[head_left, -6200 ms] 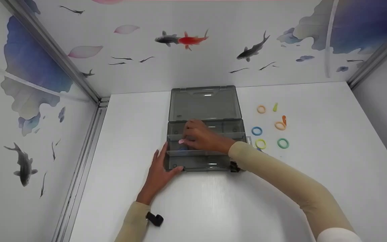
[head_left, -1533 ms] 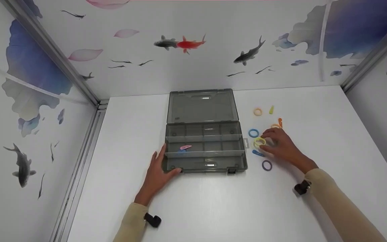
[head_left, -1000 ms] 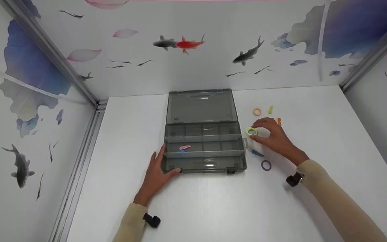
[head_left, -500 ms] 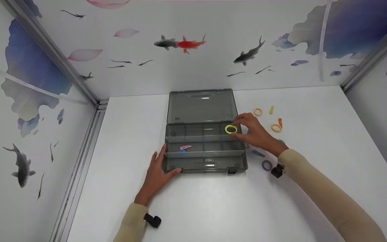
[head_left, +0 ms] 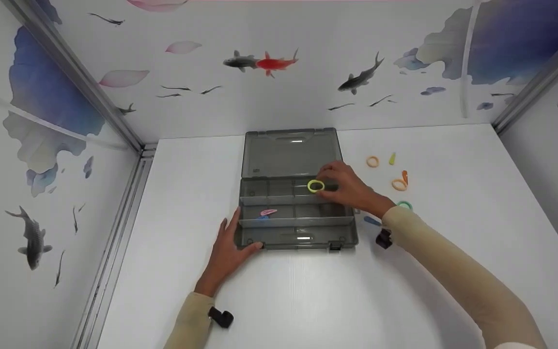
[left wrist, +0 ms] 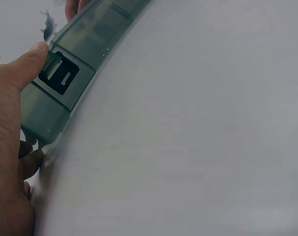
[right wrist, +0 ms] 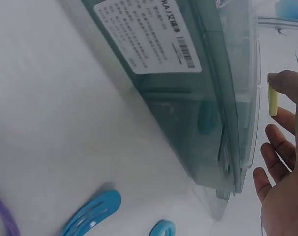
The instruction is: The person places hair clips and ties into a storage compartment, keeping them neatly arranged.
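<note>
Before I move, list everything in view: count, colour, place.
Table: 1, white, centre
Printed walls: 3, white, around table
Metal rails: several, grey, wall edges
Open box: 1, grey, on table
Label: 1, white, box side
Clip: 1, pink, inside box
Unclear piece: 1, blue, near clip
Held ring: 1, yellow, over box
Loose rings: 5, two orange, green, purple, blue, beside box
Loose clips: 3, lime, orange, blue, beside box
Cameras: 2, black, wrists
Left hand: 1, beige-sleeved, box's left side
Right hand: 1, beige-sleeved, over box
</note>
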Tool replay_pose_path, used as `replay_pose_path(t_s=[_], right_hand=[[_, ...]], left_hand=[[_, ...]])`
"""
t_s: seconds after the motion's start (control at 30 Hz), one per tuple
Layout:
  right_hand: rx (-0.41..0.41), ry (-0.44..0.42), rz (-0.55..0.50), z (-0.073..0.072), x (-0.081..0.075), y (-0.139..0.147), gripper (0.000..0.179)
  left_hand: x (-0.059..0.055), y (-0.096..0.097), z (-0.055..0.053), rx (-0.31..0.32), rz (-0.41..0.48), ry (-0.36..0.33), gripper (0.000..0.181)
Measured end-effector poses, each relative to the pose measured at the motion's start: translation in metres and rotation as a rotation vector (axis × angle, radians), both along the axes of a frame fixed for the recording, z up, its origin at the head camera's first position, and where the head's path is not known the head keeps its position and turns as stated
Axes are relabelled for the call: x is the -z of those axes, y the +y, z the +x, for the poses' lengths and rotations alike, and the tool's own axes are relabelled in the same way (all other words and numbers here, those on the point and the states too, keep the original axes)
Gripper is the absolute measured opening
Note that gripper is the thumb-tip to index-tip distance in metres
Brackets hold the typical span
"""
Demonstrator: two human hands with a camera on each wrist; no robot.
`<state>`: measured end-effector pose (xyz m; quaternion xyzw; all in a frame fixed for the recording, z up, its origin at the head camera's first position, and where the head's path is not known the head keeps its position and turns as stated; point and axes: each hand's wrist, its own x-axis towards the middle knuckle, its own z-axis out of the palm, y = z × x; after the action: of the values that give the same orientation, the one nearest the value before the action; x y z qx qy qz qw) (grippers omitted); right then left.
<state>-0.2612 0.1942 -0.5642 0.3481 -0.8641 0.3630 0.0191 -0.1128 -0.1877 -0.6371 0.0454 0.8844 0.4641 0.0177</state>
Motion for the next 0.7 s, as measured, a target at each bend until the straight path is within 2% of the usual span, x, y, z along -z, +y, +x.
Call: replay_pose_path(t_s=[0.13,0.37,0.5,0.7], right_hand=[[-0.007,0.014,0.035,-0.004,0.001,-0.01,0.029],[-0.012,-0.029,0.103,-0.009,0.0,-0.027,0.033],[-0.043,-0.015,0.086,-0.011,-0.001,-0.039,0.034],[-0.11,0.055,0.043,-0.018,-0.001,-0.054,0.031]], left_hand=[[-0.001,0.0,0.0,0.002,-0.004,0.004,0.112],[-0.001,0.001,0.0,0.003,0.003,0.011,0.113],[-0.001,0.0,0.0,0.002,-0.001,0.013,0.112],[-0.002,0.003,0.0,-0.003,0.002,0.019,0.113]])
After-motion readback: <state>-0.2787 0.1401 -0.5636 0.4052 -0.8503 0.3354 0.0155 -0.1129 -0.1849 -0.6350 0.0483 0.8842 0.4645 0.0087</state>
